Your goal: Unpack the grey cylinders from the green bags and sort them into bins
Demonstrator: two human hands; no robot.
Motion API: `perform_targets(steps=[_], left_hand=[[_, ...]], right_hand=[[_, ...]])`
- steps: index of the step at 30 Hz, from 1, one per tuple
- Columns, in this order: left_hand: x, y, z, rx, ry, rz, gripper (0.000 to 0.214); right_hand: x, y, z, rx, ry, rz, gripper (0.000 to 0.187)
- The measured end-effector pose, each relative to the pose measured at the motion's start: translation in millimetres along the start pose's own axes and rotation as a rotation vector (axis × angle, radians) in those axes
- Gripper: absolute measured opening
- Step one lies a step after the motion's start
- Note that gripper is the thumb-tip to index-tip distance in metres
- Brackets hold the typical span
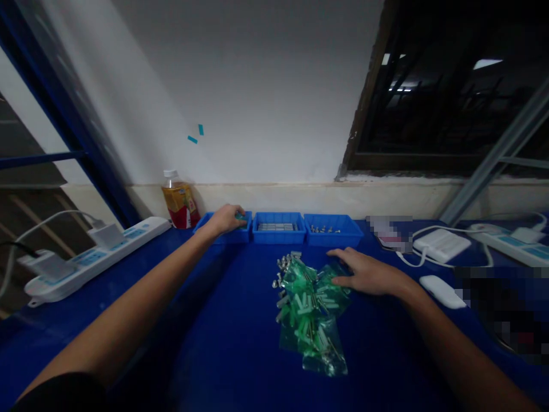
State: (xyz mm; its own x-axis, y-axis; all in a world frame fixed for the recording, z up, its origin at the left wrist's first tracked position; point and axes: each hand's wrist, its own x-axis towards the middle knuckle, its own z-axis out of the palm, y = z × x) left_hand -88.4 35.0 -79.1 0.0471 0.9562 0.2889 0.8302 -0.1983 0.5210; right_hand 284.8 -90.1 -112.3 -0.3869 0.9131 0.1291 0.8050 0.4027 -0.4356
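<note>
My left hand (227, 218) reaches into the left blue bin (209, 237), its fingers curled round a bit of green plastic bag (239, 217); most of the bin's contents are hidden behind the hand. On the blue table lies a pile of small clear-green bags (306, 312) with pale plugs and screws inside. My right hand (364, 271) rests at the pile's right side, fingers apart, the thumb by the upper right bag. Loose metal pieces (283, 264) lie along the pile's left edge.
The middle blue bin (278, 236) holds grey cylindrical pieces, and the right blue bin (332, 237) holds screws. A drink bottle (179, 200) stands by the wall. Power strips (100, 254) lie left and right. A white charger (441, 246) with cables and a white oval object (441, 290) sit right.
</note>
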Motion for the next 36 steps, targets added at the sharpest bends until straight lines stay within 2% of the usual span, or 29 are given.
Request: perform_targets(steps=[3,5,6,7,9,11,12,14,16,17,19,21,23,24,26,28,31,34,36], left_hand=[[-19.4,15.1,-0.4,0.076,0.109,0.089,0.026],[-45.3,34.1,1.4,0.141,0.295,0.260,0.029],[-61.6,45.8,3.6,0.124,0.310,0.330,0.029],[-79.1,58.2,6.8,0.064,0.268,0.376,0.028],[-113.6,82.1,15.1,-0.172,0.035,0.367,0.028],[-140.7,100.7,23.1,-0.513,-0.287,0.180,0.035],[-150.0,107.0,26.1,-0.686,-0.367,0.065,0.042],[-160.2,113.3,29.1,-1.002,-0.414,-0.124,0.047],[-163.5,112.5,29.0,-1.162,-0.340,-0.202,0.039],[-164.3,110.5,28.4,-1.176,-0.285,-0.205,0.034],[-166.1,104.6,27.0,-1.102,-0.159,-0.167,0.028],[-168.8,98.1,26.4,-0.953,-0.012,-0.062,0.022],[-172.0,92.3,26.8,-0.739,0.103,0.136,0.011],[-173.6,89.9,27.6,-0.624,0.130,0.253,0.007],[-177.0,87.1,30.0,-0.433,0.122,0.452,0.015],[-180.4,87.3,32.9,-0.336,0.073,0.544,0.026],[-184.6,92.3,34.1,-0.341,0.009,0.508,0.028],[-184.5,99.3,29.9,-0.465,-0.055,0.377,0.024],[-182.0,102.8,26.4,-0.584,-0.076,0.250,0.020]], right_hand=[[4.5,-4.8,2.8,0.120,0.038,-0.017,0.050],[9.5,-10.9,1.4,0.268,0.095,-0.001,0.045],[12.0,-14.8,0.2,0.356,0.138,0.016,0.041],[14.1,-19.8,-0.7,0.443,0.189,0.034,0.035],[17.2,-34.0,-0.4,0.545,0.352,0.047,0.021],[18.1,-54.1,3.9,0.482,0.554,-0.020,0.008],[17.7,-65.4,7.6,0.392,0.640,-0.097,0.006],[15.7,-87.5,17.0,0.172,0.691,-0.337,0.017],[12.7,-105.0,27.2,-0.028,0.625,-0.561,0.025],[11.1,-111.3,31.7,-0.091,0.583,-0.623,0.027],[7.7,-119.4,37.8,-0.103,0.497,-0.624,0.030],[4.1,-122.9,39.8,0.053,0.424,-0.501,0.033],[0.8,-124.0,39.1,0.338,0.326,-0.347,0.030],[-0.3,-124.2,38.5,0.512,0.259,-0.271,0.027],[-1.1,-124.4,38.8,0.832,0.139,-0.134,0.025],[0.2,-124.2,42.0,0.981,0.110,-0.019,0.028],[2.8,-121.4,49.0,0.840,0.255,0.011,0.025],[2.6,-114.8,52.1,0.539,0.395,-0.119,0.023],[0.6,-110.4,51.7,0.329,0.445,-0.217,0.029]])
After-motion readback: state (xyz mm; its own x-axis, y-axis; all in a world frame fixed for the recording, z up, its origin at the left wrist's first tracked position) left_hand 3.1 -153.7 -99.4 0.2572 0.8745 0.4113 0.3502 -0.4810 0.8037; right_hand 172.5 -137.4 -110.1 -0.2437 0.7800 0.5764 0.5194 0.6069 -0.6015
